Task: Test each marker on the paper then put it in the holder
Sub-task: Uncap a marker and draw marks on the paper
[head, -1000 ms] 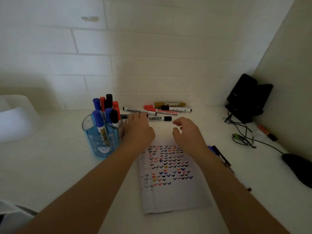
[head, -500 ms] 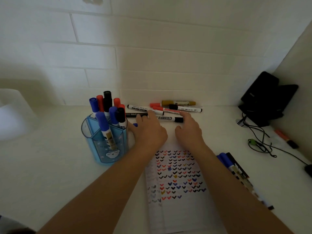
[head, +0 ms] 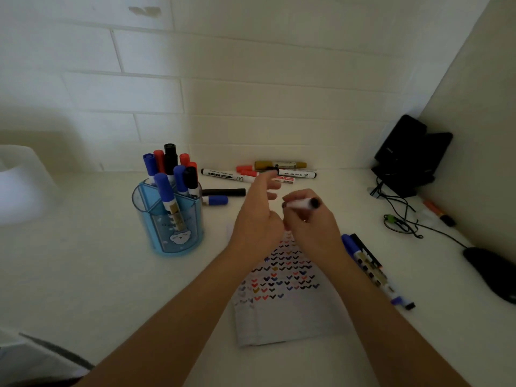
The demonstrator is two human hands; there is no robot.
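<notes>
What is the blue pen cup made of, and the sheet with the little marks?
The blue holder looks like see-through plastic, smooth and probably hard: a marker shows through its wall. The paper looks thin and matte: it lies flat, shows no shine and carries ink marks.

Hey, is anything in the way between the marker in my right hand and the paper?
Nothing visible. The right hand holds the marker over the far end of the paper. The left hand is beside it, open, not beneath it. The marker's black end looks like a cap.
</notes>
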